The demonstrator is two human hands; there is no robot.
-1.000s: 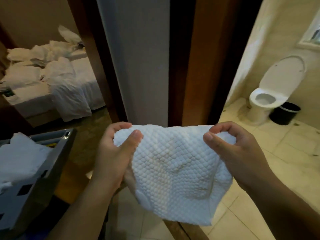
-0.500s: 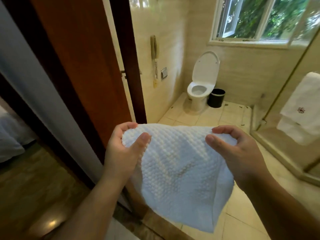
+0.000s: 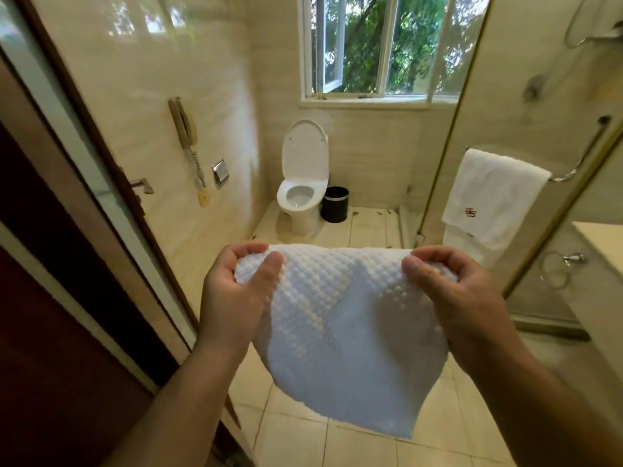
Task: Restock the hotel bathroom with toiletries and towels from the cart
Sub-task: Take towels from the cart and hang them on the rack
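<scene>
One wide-angle camera, worn on the head, looks forward and down into the bathroom from beside the door (image 3: 50, 332). The left hand (image 3: 236, 294) and right hand (image 3: 462, 294) are close under the lens, while the toilet (image 3: 303, 183) and window (image 3: 381, 45) are well ahead.

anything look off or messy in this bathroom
Small dark bits, perhaps leaves, lie scattered on the floor tiles between the black bin and the shower threshold. The window stands ajar. Otherwise nothing stands out.

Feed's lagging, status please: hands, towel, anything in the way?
Left hand, right hand each pinch a top corner of the white towel; it hangs free. Door left, shower glass right.
</scene>
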